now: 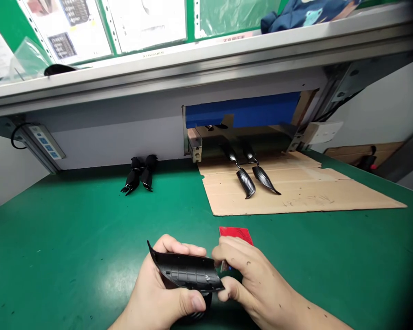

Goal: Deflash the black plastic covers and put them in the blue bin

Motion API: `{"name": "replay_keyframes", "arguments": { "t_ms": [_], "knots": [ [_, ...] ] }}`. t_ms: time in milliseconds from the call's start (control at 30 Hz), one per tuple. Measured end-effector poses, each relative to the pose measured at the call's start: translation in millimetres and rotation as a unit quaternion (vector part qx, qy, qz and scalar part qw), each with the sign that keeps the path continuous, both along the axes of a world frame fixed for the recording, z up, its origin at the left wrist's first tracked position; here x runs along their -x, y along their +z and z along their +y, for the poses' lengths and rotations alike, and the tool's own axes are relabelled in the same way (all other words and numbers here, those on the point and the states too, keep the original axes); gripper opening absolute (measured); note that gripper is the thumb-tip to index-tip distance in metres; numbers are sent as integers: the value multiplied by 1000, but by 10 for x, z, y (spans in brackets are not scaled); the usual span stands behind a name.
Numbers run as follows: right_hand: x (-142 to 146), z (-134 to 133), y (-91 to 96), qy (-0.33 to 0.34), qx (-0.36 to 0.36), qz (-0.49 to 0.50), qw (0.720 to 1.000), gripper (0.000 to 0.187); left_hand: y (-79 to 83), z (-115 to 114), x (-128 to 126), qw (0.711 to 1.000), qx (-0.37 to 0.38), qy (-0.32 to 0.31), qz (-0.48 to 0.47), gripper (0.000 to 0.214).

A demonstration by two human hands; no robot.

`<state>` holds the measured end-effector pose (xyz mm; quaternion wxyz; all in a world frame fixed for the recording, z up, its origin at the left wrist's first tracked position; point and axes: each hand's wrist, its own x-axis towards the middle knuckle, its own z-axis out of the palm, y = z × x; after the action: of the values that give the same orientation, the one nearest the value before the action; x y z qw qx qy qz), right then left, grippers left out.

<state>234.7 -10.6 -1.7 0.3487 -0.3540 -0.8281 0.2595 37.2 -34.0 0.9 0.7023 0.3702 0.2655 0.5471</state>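
Note:
My left hand (pixel 161 288) is wrapped round a curved black plastic shell (pixel 189 270), its hollow ribbed inner side facing up. The thumb lies along the near edge and the fingers are behind the far edge. A second dark ridged piece (pixel 199 315) shows partly beneath the shell. At the shell's right end, my right hand (pixel 248 270) is closed, thumb against the corner and index finger bent near the edge. Something small and shiny (pixel 224 266) shows between its fingers, too little to name. Behind that hand, a red card (pixel 236 233) lies on the green table.
Two pairs of joined black ridged shells (pixel 246 183) lie on a cardboard sheet (pixel 309 197), running into an opening under a blue flap (pixel 244 110). More black shells (pixel 139 174) stand at the back left. A metal-edged shelf (pixel 192 68) crosses above; a power strip (pixel 46 142) is at left.

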Motion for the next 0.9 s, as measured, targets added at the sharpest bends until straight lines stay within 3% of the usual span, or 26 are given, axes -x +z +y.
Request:
{"name": "replay_keyframes", "arguments": {
  "t_ms": [267, 433, 567, 733, 833, 900],
  "knots": [
    [107, -93, -5, -52, -27, -8, 998, 62, 2, -2, -47, 999, 21, -11, -45, 50],
    [3, -48, 132, 84, 64, -24, 994, 64, 0, -9, -19, 1000, 13, -2, -10, 51],
    [-121, 13, 194, 77, 99, -37, 991, 65, 52, 24, 38, 999, -6, 38, 35, 47],
    [5, -21, 75, 106, 26, -215, 971, 24, 134, 105, 107, 992, 74, 90, 50, 17],
    [59, -33, 17, 105, -23, -264, 959, 16, 174, 145, 171, 980, 75, 43, 177, 8],
    [29, -10, 21, 93, -29, -223, 970, 19, 206, 154, 213, 948, 22, -18, 317, 3]
  ]
}}
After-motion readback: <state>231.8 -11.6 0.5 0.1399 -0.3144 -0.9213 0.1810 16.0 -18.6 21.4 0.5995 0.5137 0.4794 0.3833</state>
